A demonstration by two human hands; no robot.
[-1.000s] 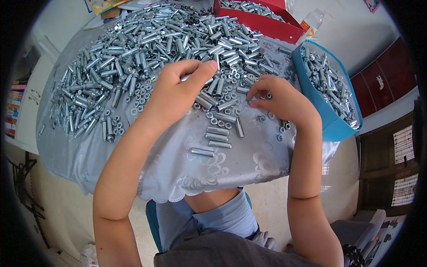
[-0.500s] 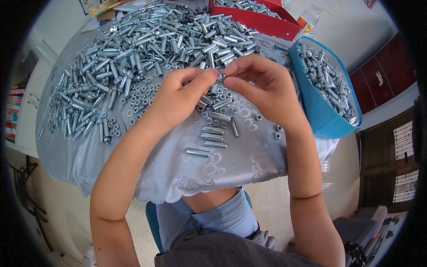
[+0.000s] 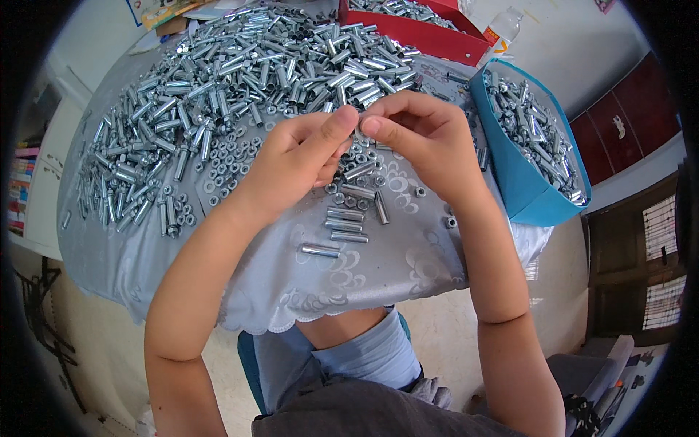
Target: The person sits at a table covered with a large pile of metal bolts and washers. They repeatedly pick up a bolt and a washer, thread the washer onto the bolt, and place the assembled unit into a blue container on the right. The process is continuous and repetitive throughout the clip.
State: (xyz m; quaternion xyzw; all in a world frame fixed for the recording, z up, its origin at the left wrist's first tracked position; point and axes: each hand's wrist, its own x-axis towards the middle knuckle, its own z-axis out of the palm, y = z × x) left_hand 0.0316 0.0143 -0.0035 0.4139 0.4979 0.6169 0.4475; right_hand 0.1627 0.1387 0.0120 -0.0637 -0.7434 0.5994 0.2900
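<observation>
Over the middle of the table, my left hand and my right hand meet at the fingertips. Both are closed in a pinch, thumbs against index fingers. A small greyish metal piece shows in part by the right thumb, mostly hidden by the fingers. Beneath the hands are loose nuts and short metal sleeves. Nearer me, one shiny sleeve lies apart, with two more sleeves side by side beyond it. Washers are scattered left of my left hand.
A large heap of metal sleeves and bolts covers the far and left table. On the right stands a blue box full of bolts with sleeves. Behind it are a red box of metal parts and a clear bottle. A patterned tablecloth hangs over the near edge.
My fingertips have come closer together and now touch. The left thumb has risen more upright, and its other fingers have curled underneath. The whole view has shifted slightly.
</observation>
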